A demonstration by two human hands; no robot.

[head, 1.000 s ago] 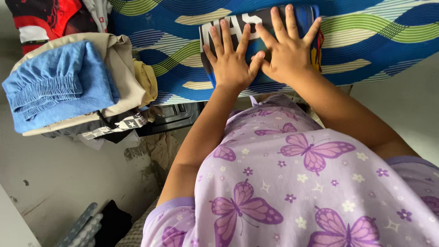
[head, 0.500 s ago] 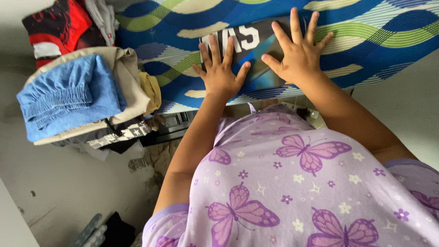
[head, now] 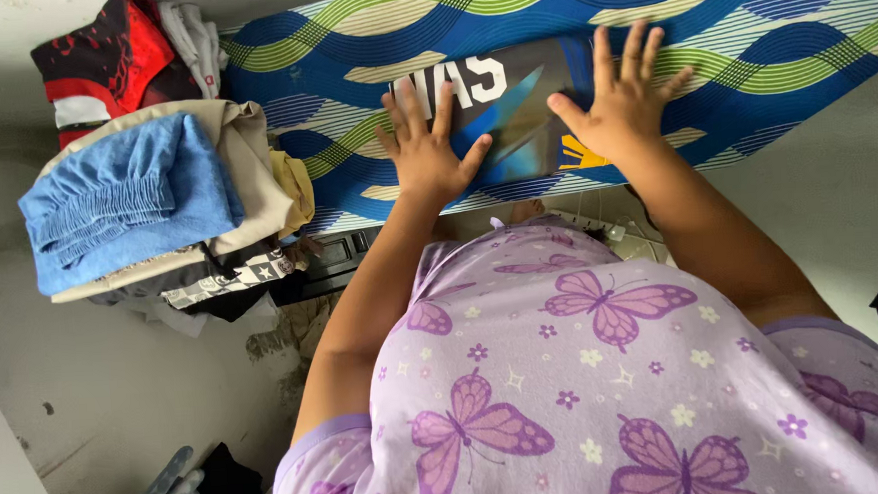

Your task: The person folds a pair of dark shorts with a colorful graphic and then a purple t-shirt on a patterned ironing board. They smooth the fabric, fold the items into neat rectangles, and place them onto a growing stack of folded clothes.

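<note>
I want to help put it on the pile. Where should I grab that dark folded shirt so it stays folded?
Probably best by its two short ends, sliding a hand under each side. The dark folded shirt lies flat on the wavy blue cloth, with the left hand and right hand pressing on top near those ends. Pinching one corner would likely let it unfold.

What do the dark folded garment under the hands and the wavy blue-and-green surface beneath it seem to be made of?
The dark folded garment looks like smooth, slightly shiny synthetic jersey: it lies flat with crisp printed graphics. The wavy blue-and-green cover appears to be matte woven cloth, probably cotton, stretched taut over a board. Both hands, left and right, press flat on the garment.
</note>
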